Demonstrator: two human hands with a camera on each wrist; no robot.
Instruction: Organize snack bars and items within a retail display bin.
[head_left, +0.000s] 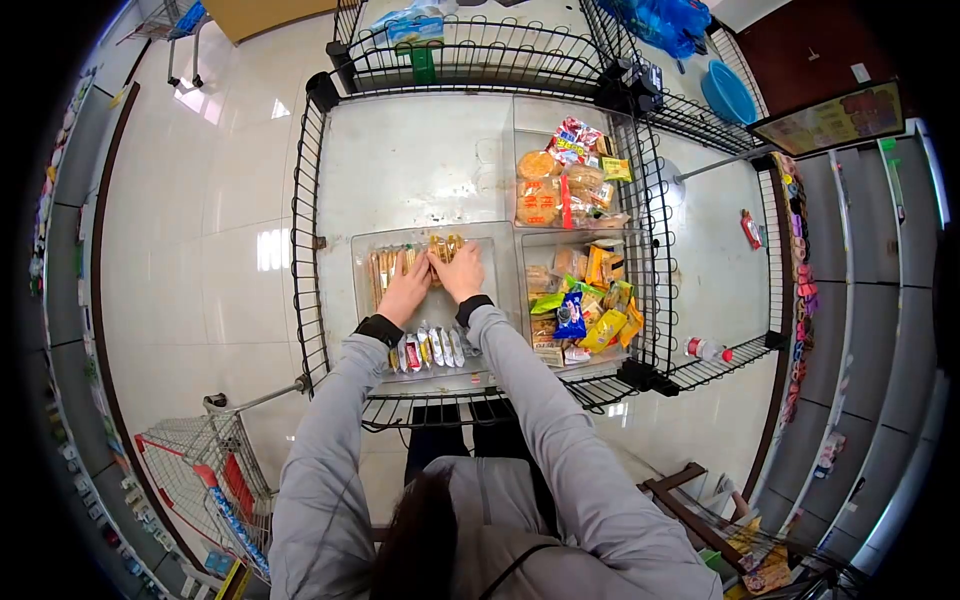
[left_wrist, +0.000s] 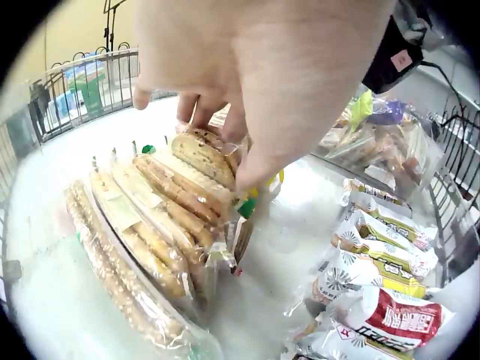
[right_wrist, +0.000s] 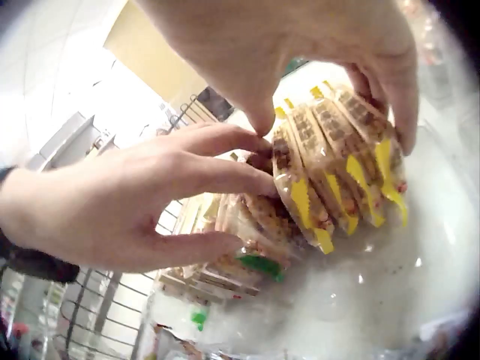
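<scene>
In the head view both hands work inside a clear plastic tray (head_left: 362, 320). A row of long bread sticks in clear wrappers (left_wrist: 142, 225) stands along its far left. My left hand (head_left: 405, 292) has its thumb and fingers round a seeded biscuit pack (left_wrist: 202, 159) at the right end of that row. Beside it, my right hand (head_left: 460, 273) grips several upright clear snack packs with yellow ends (right_wrist: 330, 154), thumb on one side and fingers on the other. The left fingertips meet the nearest yellow-ended pack in the right wrist view.
White-wrapped snacks (head_left: 432, 347) line the tray's near side. Two clear bins to the right hold mixed snacks (head_left: 590, 310) and larger biscuit packs (head_left: 560, 190). A black wire rim (head_left: 305, 200) surrounds the display; a bottle (head_left: 708, 350) lies farther right.
</scene>
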